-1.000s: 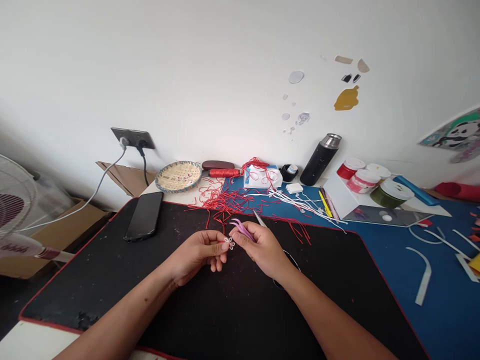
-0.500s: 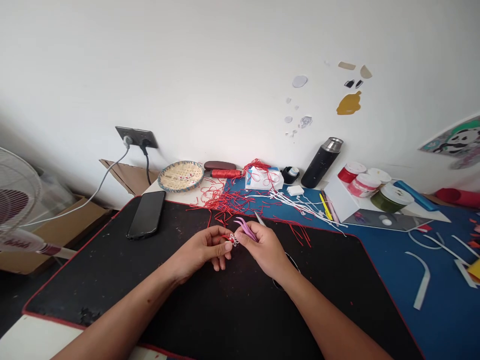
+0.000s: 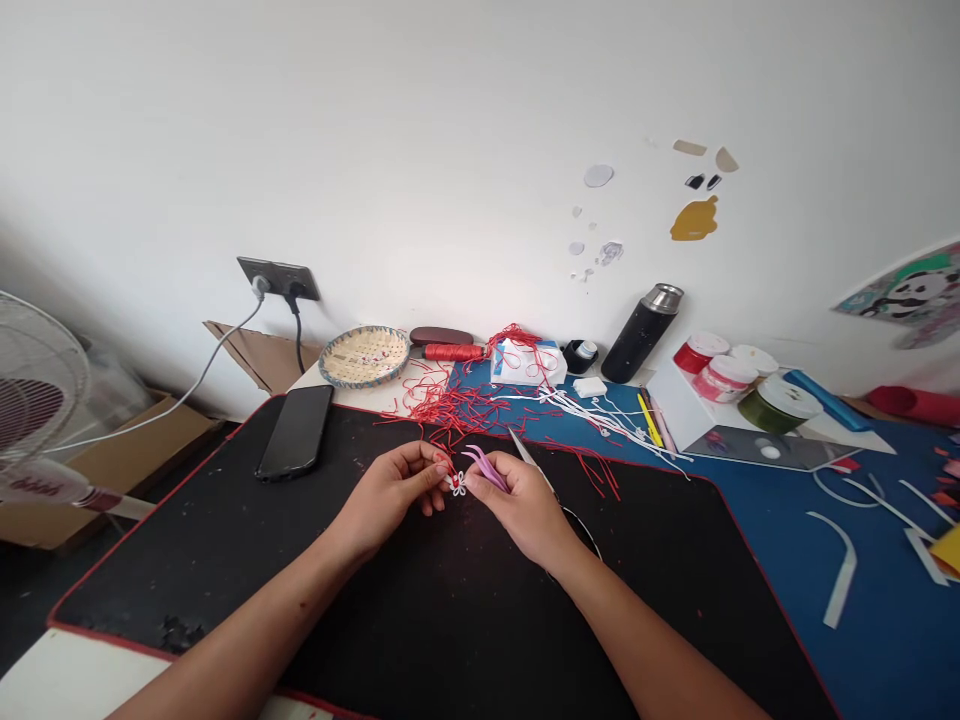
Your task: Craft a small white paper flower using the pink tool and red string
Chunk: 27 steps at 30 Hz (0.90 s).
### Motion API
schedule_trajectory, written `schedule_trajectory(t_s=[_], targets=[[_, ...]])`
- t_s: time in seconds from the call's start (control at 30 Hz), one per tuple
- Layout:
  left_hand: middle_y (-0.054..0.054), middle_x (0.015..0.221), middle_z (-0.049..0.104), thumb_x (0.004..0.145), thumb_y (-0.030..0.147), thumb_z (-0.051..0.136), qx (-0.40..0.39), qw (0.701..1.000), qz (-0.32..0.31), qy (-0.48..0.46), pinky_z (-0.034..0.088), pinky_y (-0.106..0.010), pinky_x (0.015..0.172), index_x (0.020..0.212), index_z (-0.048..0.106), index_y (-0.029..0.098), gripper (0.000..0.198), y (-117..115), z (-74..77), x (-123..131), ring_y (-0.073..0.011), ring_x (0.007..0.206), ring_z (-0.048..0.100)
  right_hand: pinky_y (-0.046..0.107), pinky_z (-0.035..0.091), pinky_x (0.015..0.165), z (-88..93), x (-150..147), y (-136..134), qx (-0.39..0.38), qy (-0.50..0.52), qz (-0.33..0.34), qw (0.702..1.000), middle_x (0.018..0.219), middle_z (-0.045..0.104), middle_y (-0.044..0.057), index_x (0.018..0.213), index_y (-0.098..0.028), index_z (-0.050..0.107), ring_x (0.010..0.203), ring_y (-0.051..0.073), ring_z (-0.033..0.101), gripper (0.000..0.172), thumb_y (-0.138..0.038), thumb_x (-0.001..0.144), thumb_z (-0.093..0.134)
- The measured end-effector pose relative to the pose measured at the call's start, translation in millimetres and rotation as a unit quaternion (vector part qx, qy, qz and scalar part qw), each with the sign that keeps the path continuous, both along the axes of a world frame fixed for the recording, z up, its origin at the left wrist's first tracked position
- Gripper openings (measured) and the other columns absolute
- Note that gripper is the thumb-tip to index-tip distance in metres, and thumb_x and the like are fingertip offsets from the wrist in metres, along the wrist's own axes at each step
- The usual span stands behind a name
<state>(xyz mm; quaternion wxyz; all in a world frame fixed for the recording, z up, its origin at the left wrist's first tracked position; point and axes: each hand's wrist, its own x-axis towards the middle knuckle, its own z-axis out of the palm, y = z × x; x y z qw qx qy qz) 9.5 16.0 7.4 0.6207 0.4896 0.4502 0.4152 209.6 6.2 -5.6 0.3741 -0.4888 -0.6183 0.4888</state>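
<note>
Between my two hands is a small knotted cord piece [image 3: 457, 485], white loops like petals with red cord at its middle. My left hand [image 3: 401, 487] pinches it by the red cord on its left side. Purple curved tweezers [image 3: 487, 470] are held in my right hand [image 3: 525, 500], tips pointing up and left. The right thumb and fingertip lie close to the white loops; whether they grip them I cannot tell. Scissors [image 3: 529, 458] lie on the black mat [image 3: 465, 630] behind my right hand, partly covered by it.
Red cord scraps [image 3: 457, 400] and white cords [image 3: 600, 412] lie along the back. A phone [image 3: 295, 432] rests at the left, near a woven basket [image 3: 365, 357]. A black flask [image 3: 643, 333] and cord spools [image 3: 780, 400] stand at the back right. A fan [image 3: 45, 400] is far left.
The cord piece has moved slightly left and turned, so its white loops now face more downward. The left fingers have closed in on the red cord; the tweezers stay in my right hand.
</note>
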Motion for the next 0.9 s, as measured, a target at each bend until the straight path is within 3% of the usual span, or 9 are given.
schedule_trajectory(t_s=[0.33, 0.63, 0.9], targets=[[0.002, 0.063, 0.065, 0.081, 0.054, 0.082, 0.052, 0.997, 0.026, 0.049, 0.046, -0.024, 0.051, 0.088, 0.07, 0.018, 0.039, -2.5, 2.5, 1.6, -0.0131, 0.051, 0.056, 0.026, 0.037, 0.062, 4.5, -3.7, -2.7, -0.018, 0.016, 0.031, 0.999, 0.073, 0.051, -0.003, 0.085, -0.019, 0.064, 0.066, 0.014, 0.044, 0.032, -0.049, 0.095, 0.065], [0.003, 0.062, 0.063, 0.086, 0.051, 0.077, 0.081, 0.993, 0.022, 0.078, 0.045, -0.024, 0.051, 0.092, 0.07, 0.019, 0.034, -4.7, 3.0, 0.2, -0.0132, 0.051, 0.056, 0.026, 0.03, 0.053, -1.4, -2.8, -3.5, -0.058, 0.058, 0.057, 0.995, 0.062, 0.041, -0.007, 0.099, -0.018, 0.069, 0.055, 0.012, 0.035, 0.044, -0.062, 0.095, 0.064], [0.004, 0.065, 0.062, 0.088, 0.054, 0.074, 0.069, 0.996, -0.014, 0.06, 0.045, -0.024, 0.052, 0.094, 0.067, 0.018, 0.037, -6.5, -0.1, 2.1, -0.0112, 0.053, 0.054, 0.026, 0.036, 0.065, -2.6, -4.1, -2.1, -0.028, 0.035, 0.059, 0.997, 0.078, 0.055, -0.002, 0.09, -0.017, 0.067, 0.07, 0.014, 0.046, 0.031, -0.048, 0.093, 0.069]])
